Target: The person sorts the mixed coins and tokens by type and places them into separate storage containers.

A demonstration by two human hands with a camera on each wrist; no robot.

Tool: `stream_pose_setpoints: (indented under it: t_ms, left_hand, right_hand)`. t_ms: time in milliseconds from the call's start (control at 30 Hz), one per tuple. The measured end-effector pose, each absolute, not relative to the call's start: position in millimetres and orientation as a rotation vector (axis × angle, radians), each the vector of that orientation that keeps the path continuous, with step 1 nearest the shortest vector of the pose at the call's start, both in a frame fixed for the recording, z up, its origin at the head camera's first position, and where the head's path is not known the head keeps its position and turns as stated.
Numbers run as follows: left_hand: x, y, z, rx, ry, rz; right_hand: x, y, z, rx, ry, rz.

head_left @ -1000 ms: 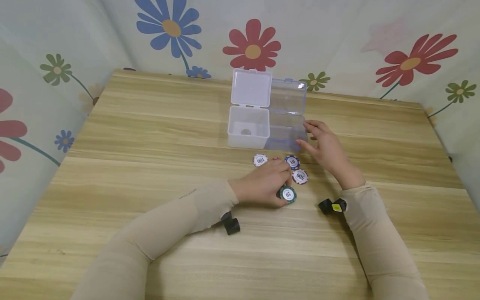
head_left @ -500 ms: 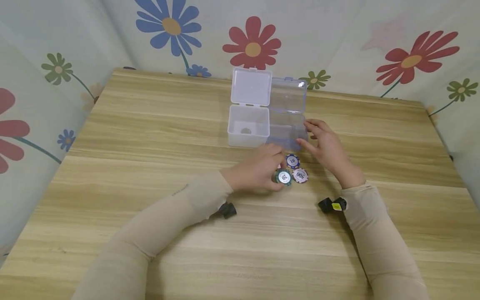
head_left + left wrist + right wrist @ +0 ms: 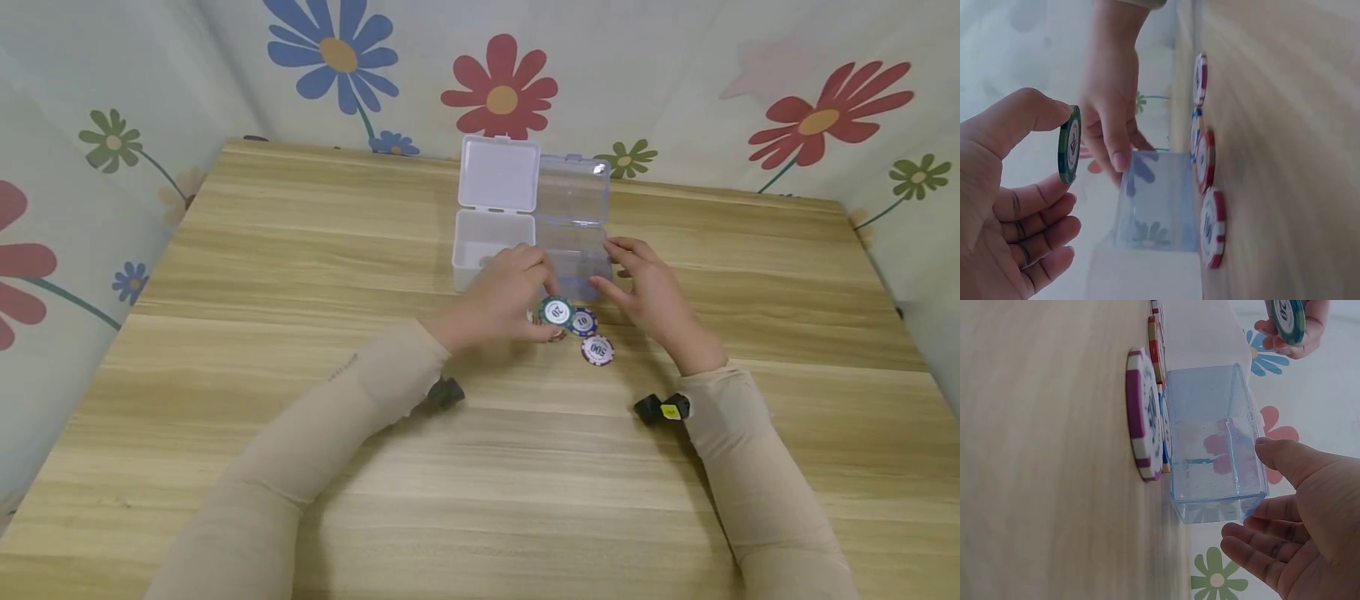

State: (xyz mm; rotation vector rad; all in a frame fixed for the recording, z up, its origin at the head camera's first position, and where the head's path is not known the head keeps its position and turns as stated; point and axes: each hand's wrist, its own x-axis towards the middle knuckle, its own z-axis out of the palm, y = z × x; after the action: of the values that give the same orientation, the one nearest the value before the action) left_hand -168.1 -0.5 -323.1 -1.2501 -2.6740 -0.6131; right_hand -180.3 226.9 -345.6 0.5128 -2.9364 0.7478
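My left hand (image 3: 506,300) pinches a green poker chip (image 3: 557,311) marked 20 between thumb and index finger, raised in front of the boxes. The other fingers are bent and touch nothing in the left wrist view. My right hand (image 3: 660,304) touches the right side and rim of a clear bluish box (image 3: 1210,444) with thumb and fingertips. Left of that box stands a white translucent box (image 3: 467,277), partly hidden by my left hand. On the table lie a blue chip (image 3: 585,323) marked 10, a chip marked 500 (image 3: 597,350), a red chip (image 3: 1207,161) and a white-and-red chip (image 3: 1214,228).
Both lids, the white one (image 3: 498,173) and the clear one (image 3: 573,187), stand tipped back behind their boxes. The boxes sit near the back of the wooden table (image 3: 480,500). Behind it hangs a flower-patterned curtain (image 3: 675,67).
My left hand has carried the green chip up and away from me, from the front of the loose chips towards the boxes. My right hand has stayed at the clear box.
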Motion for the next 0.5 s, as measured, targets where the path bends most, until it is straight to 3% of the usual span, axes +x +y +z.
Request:
stream_pose_setpoints:
  t_ms: [500]
  left_hand:
    - [-202, 1, -313, -1.075, -2.841, -0.542]
  right_hand:
    - [-182, 228, -347, 0.520, -2.920, 0.785]
